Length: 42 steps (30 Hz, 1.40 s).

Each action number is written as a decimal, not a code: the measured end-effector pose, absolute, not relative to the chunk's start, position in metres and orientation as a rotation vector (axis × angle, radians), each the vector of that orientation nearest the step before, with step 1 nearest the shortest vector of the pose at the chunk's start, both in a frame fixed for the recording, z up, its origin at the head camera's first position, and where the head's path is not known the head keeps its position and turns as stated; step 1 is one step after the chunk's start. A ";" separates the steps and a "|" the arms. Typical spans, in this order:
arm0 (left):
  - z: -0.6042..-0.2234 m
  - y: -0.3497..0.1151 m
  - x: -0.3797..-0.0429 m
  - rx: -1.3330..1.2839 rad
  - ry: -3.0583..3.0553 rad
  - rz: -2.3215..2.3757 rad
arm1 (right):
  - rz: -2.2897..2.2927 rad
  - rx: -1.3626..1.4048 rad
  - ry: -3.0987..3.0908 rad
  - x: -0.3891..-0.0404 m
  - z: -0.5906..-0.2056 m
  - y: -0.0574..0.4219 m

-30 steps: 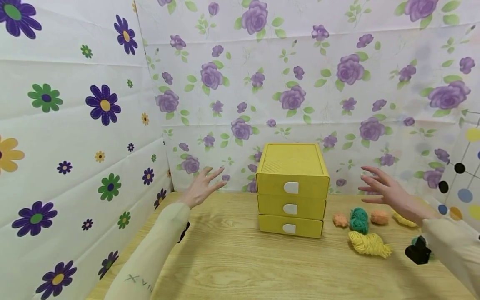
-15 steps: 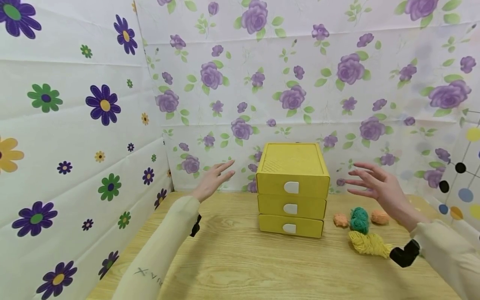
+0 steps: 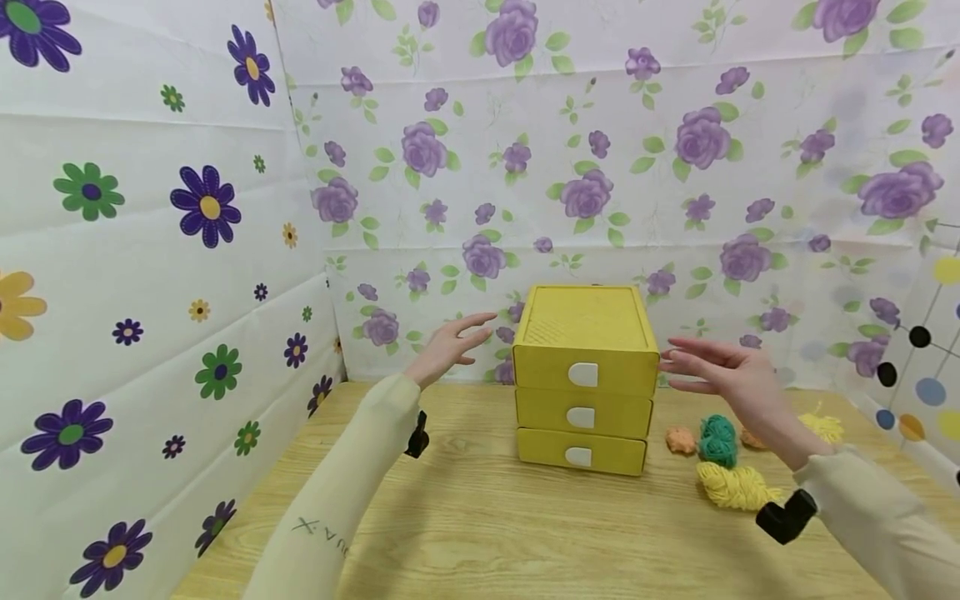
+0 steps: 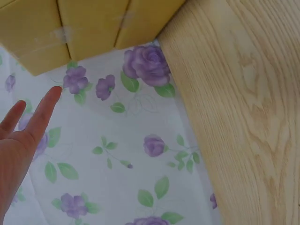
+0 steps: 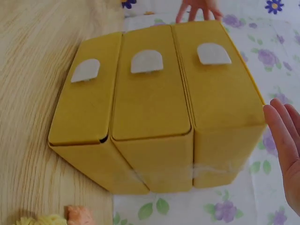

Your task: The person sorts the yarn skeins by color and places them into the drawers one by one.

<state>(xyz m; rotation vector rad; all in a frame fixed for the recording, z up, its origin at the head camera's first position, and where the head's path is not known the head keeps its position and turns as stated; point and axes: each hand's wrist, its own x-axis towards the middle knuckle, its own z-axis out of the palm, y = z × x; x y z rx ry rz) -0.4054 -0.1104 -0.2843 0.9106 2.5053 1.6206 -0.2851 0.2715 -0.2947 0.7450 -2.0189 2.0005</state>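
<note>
A yellow three-drawer box [image 3: 585,371] with white tabs on its drawers stands on the wooden table, every drawer closed. To its left, in the air, is my left hand [image 3: 447,350], fingers extended toward it and holding nothing. On the other side my right hand [image 3: 731,379] hovers by the top right edge, its fingers nearly straight; whether the fingertips touch the box I cannot tell. The right wrist view shows the drawer fronts with tabs [image 5: 147,61] and the right hand's fingers [image 5: 281,133] beside the top drawer. In the left wrist view, the left fingers [image 4: 44,110] are apart from the box [image 4: 89,28].
Right of the box lie yarn bundles: a small orange one [image 3: 681,440], a green one [image 3: 718,442], a yellow skein [image 3: 738,487] and another yellow one [image 3: 823,426] farther back. Flowered sheets [image 3: 420,200] hang behind and at the left of the table [image 3: 480,525].
Both hands have moved inward toward the box, the left one rightward and the right one leftward. The box and the yarn have stayed in place.
</note>
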 end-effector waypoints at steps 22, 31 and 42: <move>-0.278 -0.074 -0.414 0.874 2.309 1.704 | 1.949 0.720 -2.192 -0.307 -0.317 0.218; -0.280 -0.066 -0.411 0.830 2.312 1.660 | 1.960 0.658 -2.242 -0.312 -0.319 0.211; -0.283 -0.063 -0.415 0.783 2.225 1.738 | 1.955 0.664 -2.181 -0.319 -0.321 0.207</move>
